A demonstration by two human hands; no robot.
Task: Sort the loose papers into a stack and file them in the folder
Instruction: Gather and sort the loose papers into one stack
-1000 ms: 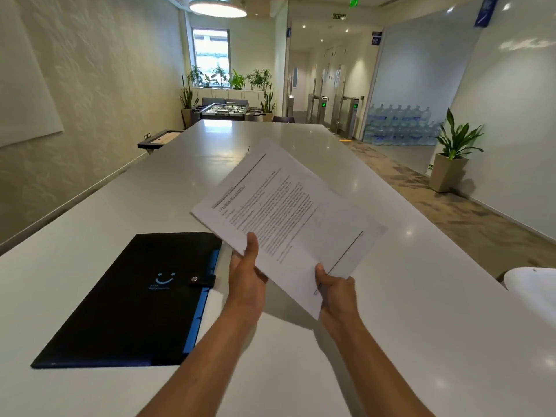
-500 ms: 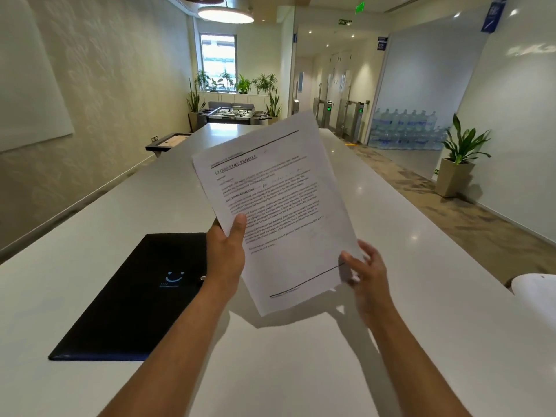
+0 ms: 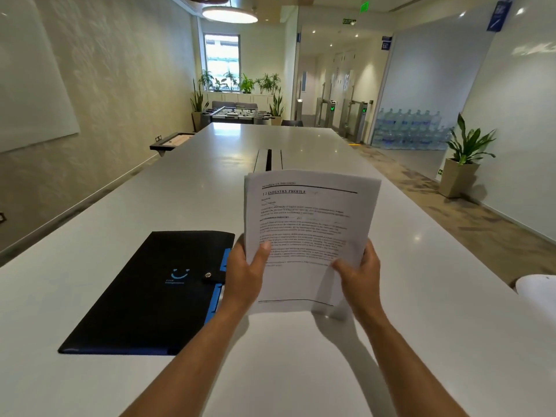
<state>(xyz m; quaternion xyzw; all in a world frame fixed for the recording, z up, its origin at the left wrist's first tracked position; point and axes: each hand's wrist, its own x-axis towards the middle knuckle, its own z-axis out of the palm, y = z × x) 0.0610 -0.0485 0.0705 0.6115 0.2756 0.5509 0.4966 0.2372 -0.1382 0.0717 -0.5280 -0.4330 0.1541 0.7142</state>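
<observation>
Status: stacking appears complete or nearly so; filing has not begun. The papers [image 3: 310,236] are gathered into 1 stack and held upright above the table [image 3: 421,326], clear of its surface. No loose sheets are visible elsewhere on the table. The folder [image 3: 150,293] lies flat just left of the stack, shut, with its snap tab [image 3: 208,275] fastened.

Remaining steps, as judged: square the edges if required, unfasten the tab, open the folder, insert the stack, close it.

Grip: the left hand [image 3: 243,278] is closed on the lower left edge of the stack, thumb across the printed face. The right hand [image 3: 359,281] is closed on the lower right edge, thumb likewise on the front. The fingers behind the sheets are hidden.

Papers: white sheets printed in black, with an underlined heading and ruled lines at top and bottom. The top edge bows slightly. The lower right corner shows layered, blurred sheet edges, so alignment there is probably incomplete. The sheet count cannot be determined.

Folder: black cover, blue spine edge, blue smile logo.
</observation>
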